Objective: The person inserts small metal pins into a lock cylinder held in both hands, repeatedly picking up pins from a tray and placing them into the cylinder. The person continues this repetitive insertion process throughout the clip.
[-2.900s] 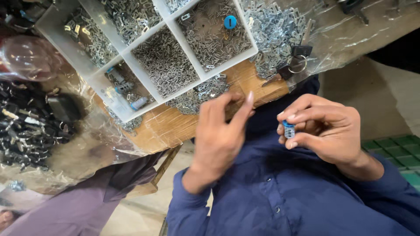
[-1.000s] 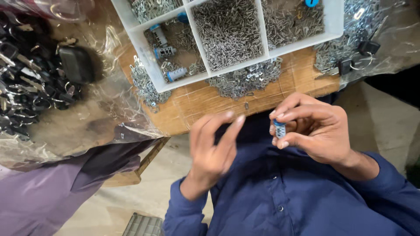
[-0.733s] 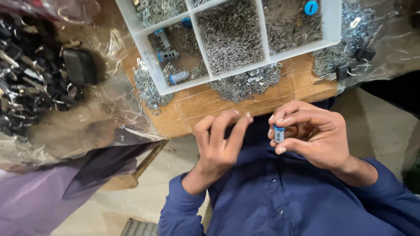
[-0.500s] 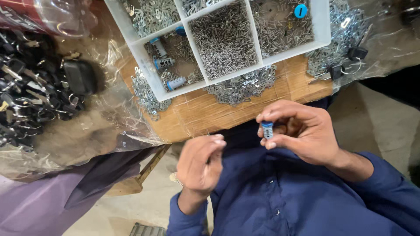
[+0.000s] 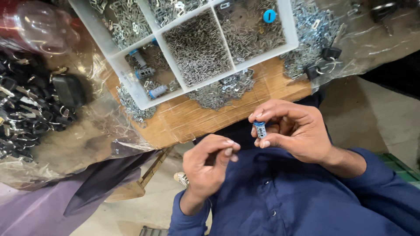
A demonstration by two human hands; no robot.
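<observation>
Just below the wooden desk (image 5: pixel 262 94) edge, right hand (image 5: pixel 294 130) pinching a small blue-capped metal cylinder (image 5: pixel 260 129) upright between thumb and fingers (image 5: pixel 267 114). Beside it, left hand (image 5: pixel 208 164) curling loosely, fingertips meeting the thumb, gripping nothing visible. Above, sitting on the desk, a white divided tray (image 5: pixel 131 85) holding small metal parts.

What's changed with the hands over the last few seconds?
The left hand dropped from beside the right, its fingers curling into a loose fist; whether it holds anything is unclear. The right hand still pinches the small blue-capped cylinder. The divided tray stays on the board.
</observation>
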